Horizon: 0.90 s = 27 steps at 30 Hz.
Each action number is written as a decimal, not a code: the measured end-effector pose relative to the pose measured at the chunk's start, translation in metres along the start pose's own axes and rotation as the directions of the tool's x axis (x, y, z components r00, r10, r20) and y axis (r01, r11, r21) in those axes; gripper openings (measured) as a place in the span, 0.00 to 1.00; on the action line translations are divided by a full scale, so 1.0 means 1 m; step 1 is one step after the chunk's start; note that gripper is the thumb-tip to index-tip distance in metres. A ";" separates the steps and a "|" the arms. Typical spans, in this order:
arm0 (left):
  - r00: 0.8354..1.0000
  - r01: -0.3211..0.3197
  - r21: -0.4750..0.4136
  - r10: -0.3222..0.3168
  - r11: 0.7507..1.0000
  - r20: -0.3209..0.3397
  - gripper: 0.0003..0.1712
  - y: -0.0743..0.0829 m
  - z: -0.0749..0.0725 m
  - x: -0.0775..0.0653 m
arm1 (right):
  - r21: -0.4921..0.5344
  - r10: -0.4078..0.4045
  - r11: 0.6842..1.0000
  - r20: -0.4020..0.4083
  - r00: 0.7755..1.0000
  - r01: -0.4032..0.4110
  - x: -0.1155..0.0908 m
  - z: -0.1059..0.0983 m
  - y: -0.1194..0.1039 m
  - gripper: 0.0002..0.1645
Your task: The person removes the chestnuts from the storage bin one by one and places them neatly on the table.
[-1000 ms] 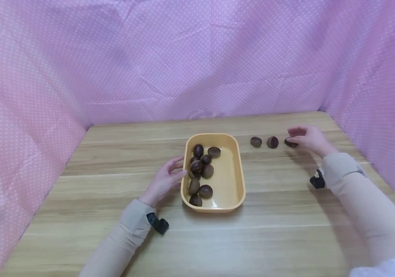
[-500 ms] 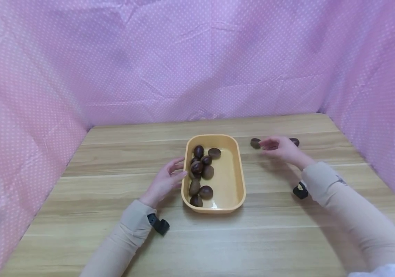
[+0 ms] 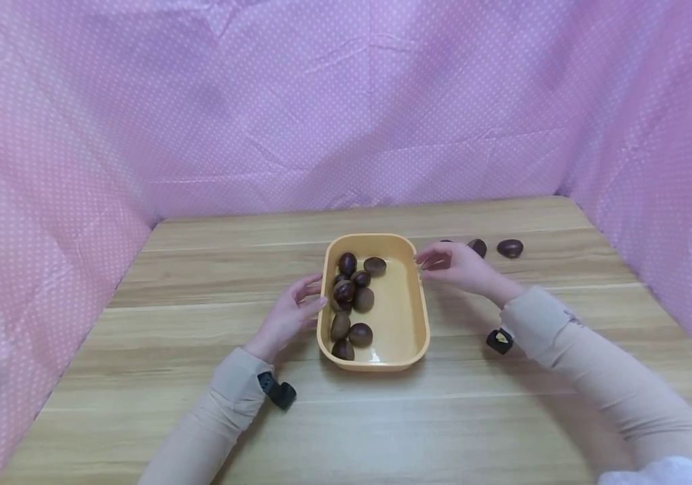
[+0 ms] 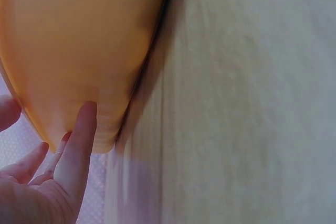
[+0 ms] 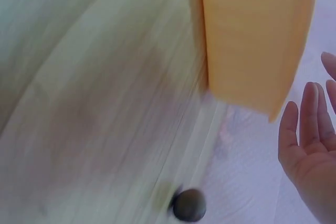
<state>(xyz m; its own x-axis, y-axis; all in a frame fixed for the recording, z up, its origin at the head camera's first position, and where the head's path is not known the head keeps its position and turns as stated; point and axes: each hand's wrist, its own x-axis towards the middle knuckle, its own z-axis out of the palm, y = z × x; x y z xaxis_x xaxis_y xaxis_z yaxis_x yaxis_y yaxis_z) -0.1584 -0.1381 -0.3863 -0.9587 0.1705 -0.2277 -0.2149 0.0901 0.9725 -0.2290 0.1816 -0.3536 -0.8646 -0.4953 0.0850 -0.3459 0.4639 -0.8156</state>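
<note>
A yellow tray (image 3: 414,323) stands at the middle of the table, with several brown chestnuts (image 3: 360,335) gathered along its left side. My left hand (image 3: 288,316) is at the tray's left wall; in the left wrist view, straight fingers touch the tray's outer side (image 4: 79,40). At the tray's upper right rim is my right hand (image 3: 463,271), fingers loosely extended and no chestnut seen between them. Behind that hand lie three chestnuts in a row: the right one (image 3: 510,248) shows fully, the other two are partly hidden. One chestnut (image 5: 190,205) appears in the right wrist view.
The wooden table (image 3: 200,269) reaches back to a pink dotted cloth (image 3: 346,108), which hangs behind it and on both sides. A black wrist strap device (image 3: 277,392) sits on the left sleeve, another (image 3: 500,341) on the right.
My right hand has left the rightmost chestnut and moved left past the row to the tray's rim. That chestnut stays on the table. The left hand and tray have not moved.
</note>
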 end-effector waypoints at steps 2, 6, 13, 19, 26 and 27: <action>1.000 0.004 -0.003 -0.004 1.000 -0.006 0.33 0.000 0.000 0.000 | 0.010 -0.019 1.000 0.017 1.000 0.019 0.001 0.005 -0.006 0.22; 1.000 -0.002 0.001 0.002 1.000 -0.005 0.33 -0.001 0.000 0.001 | 0.006 -0.045 0.999 0.060 0.997 0.044 0.003 0.012 -0.018 0.22; 1.000 -0.001 0.008 0.001 1.000 0.000 0.33 -0.001 0.001 0.002 | -0.048 -0.083 0.995 0.119 0.989 0.090 0.013 0.017 -0.042 0.21; 1.000 -0.005 0.004 0.005 1.000 -0.004 0.33 -0.001 0.000 0.000 | -0.112 -0.129 0.982 0.164 0.978 0.149 0.030 0.017 -0.071 0.23; 1.000 -0.027 0.013 0.028 1.000 -0.006 0.33 -0.001 0.001 -0.002 | -0.294 -0.157 0.931 0.216 0.964 0.217 0.058 0.021 -0.087 0.27; 1.000 -0.028 0.013 0.029 1.000 -0.005 0.33 0.000 0.001 -0.002 | -0.307 -0.153 0.926 0.227 0.962 0.219 0.062 0.021 -0.086 0.27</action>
<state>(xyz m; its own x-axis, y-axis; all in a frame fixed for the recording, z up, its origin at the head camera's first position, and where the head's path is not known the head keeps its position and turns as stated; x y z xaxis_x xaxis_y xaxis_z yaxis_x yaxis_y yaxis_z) -0.1560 -0.1376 -0.3863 -0.9654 0.1677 -0.1996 -0.1851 0.0981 0.9778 -0.2455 0.0951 -0.2898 -0.6963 -0.7137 0.0766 -0.6219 0.5466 -0.5608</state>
